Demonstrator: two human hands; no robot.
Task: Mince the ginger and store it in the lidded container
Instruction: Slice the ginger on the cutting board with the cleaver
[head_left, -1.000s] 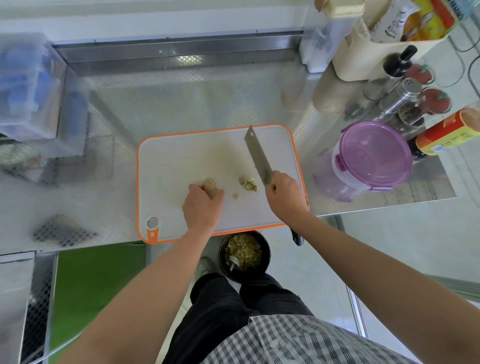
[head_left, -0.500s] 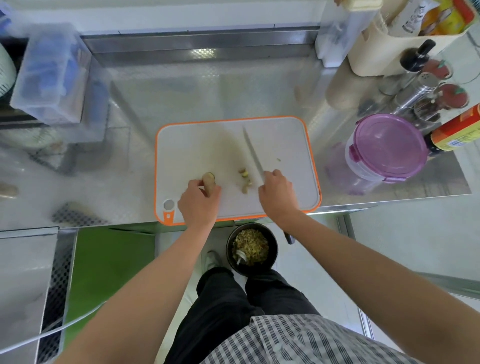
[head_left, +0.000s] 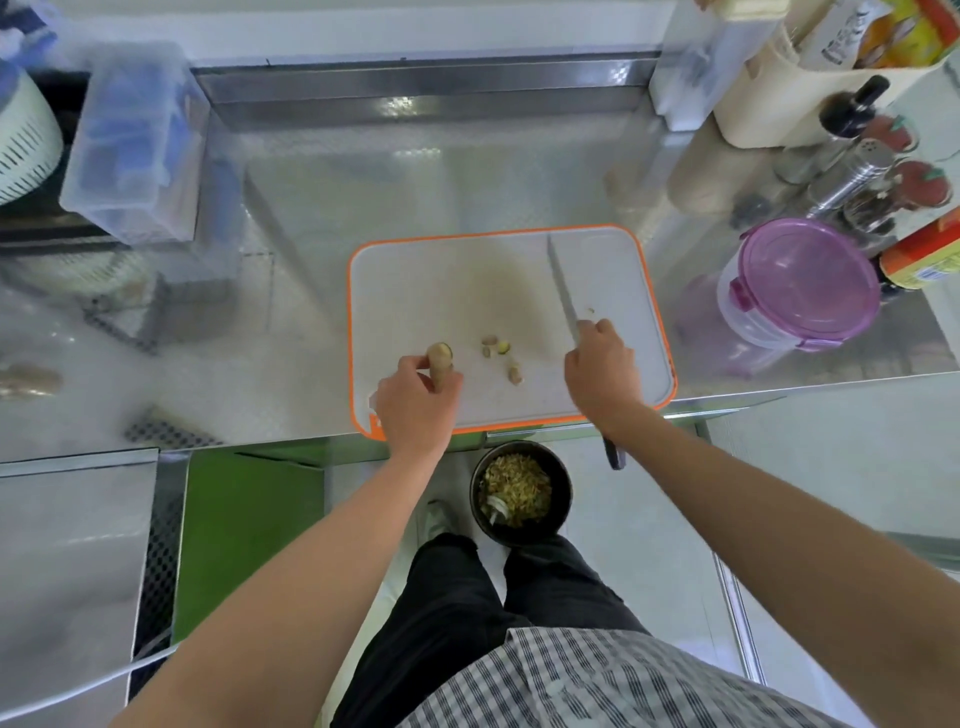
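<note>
A white cutting board (head_left: 415, 280) with an orange rim lies on the steel counter. My left hand (head_left: 415, 405) grips a ginger root (head_left: 440, 364) at the board's near left, cut end pointing away. A few small ginger offcuts (head_left: 501, 356) lie mid-board. My right hand (head_left: 602, 371) holds a knife (head_left: 562, 288), its blade running up the board to the right of the offcuts. The lidded container (head_left: 802, 283), clear with a purple lid, stands closed to the right of the board.
A black bin (head_left: 521, 493) with scraps sits on the floor below the counter edge. Bottles and shakers (head_left: 857, 166) crowd the back right. A clear plastic box (head_left: 135, 140) stands at the back left. Another ginger piece (head_left: 28, 379) lies at the far left.
The knife turned from flat-sided to edge-on and shifted right, away from the offcuts. My left hand still grips the ginger root. The head camera moved, so the board sits further right in view.
</note>
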